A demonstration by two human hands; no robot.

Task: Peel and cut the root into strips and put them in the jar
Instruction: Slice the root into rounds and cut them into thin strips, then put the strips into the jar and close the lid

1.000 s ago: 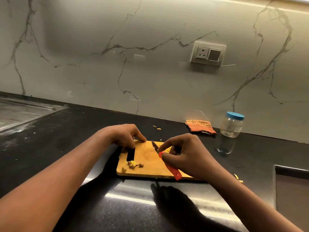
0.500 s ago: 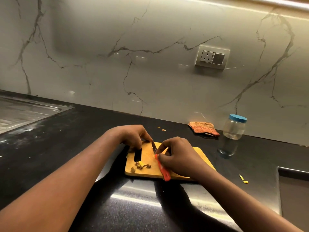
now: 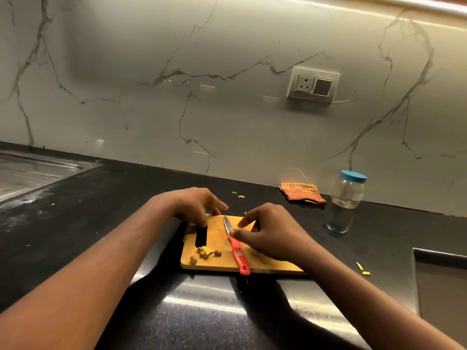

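**Knife down on board, jar still lidded**

Right grip (image 3: 270, 233) spread; only its thumb touches the knife (image 3: 236, 247), which lies flat on the cutting board (image 3: 216, 236), likely a pause between cuts. Left grip (image 3: 199, 205) relaxed, fingertips steadying the board's far edge. Root bits (image 3: 206, 253) lie nearside of the left grip. Jar (image 3: 348, 190) stands well right of the right grip on the tabletop (image 3: 379, 236).

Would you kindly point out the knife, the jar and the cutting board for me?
knife (image 3: 238, 255): head view, on its red handle.
jar (image 3: 348, 192): head view, on its clear body below the blue lid.
cutting board (image 3: 217, 234): head view, on bare wood left of the blade.
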